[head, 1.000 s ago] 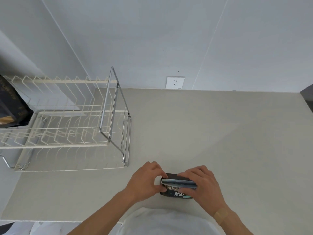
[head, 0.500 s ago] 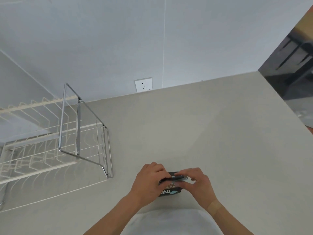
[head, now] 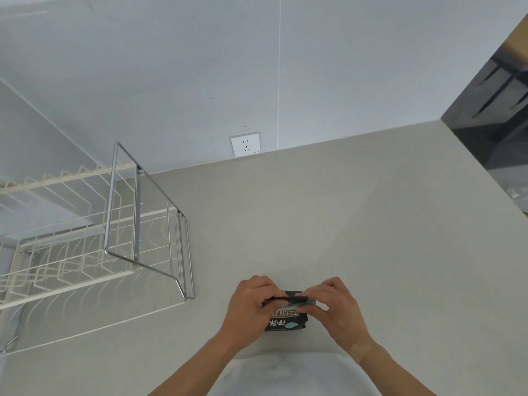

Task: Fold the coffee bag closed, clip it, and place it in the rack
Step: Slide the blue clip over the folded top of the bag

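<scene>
Near the front edge of the pale grey-beige countertop (head: 343,224), close to the person's body, a small black coffee bag with white lettering and a light blue mark (head: 285,322) stands on the surface between both hands. The left hand (head: 251,307) is curled around the bag's left side, its fingers closed on the folded top edge, while the right hand (head: 334,308) pinches the same folded top from the right, thumb and fingertips pressed together on it. Along that fold lies a thin grey strip, seemingly a flat sealing clip (head: 303,302), which both hands grasp; whether it is fully clamped onto the bag cannot be told, since the fingers cover most of it. A tan adhesive plaster (head: 361,350) sits on the right wrist. Well apart from the bag, to the left on the same countertop, stands a two-tier dish rack with cream-white wire shelves and a shiny chrome tube frame (head: 120,224); the visible part of its shelves holds nothing. On the light grey wall (head: 171,81) behind the counter, just above the joint with the surface, is a white wall socket (head: 245,144). At the far right the counter ends, and a dark, blurred area of the room shows beyond it. A white garment (head: 285,375) fills the bottom of the view between the forearms.
</scene>
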### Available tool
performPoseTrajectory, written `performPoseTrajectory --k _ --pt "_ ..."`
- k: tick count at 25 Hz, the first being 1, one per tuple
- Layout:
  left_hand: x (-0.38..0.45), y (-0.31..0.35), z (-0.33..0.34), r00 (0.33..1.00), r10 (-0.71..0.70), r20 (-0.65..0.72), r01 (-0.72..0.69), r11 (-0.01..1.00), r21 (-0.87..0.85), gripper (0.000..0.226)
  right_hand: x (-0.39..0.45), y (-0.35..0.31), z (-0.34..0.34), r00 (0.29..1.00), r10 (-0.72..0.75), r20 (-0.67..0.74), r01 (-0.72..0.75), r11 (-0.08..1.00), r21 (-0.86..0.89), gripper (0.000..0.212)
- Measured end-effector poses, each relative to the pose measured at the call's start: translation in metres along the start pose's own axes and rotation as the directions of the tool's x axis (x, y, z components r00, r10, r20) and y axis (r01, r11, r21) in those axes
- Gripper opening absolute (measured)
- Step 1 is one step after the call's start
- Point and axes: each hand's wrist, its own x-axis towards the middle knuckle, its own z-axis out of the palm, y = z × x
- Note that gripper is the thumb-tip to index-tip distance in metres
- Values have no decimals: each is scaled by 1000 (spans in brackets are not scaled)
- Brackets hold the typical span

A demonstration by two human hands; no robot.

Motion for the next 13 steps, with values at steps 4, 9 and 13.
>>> performPoseTrajectory --k 4,9,13 --pt "-3 -7 -14 998 36 58 -44 988 150 28 -6 7 -1 988 142 68 -150 978 144 41" --pt "-32 -41 -30 963 -218 158 195 969 152 88 -15 20 5 925 283 252 -346 903 255 84" --pt "-44 -59 -25 916 -329 230 301 942 149 88 -17 23 18 881 318 351 -403 892 203 90"
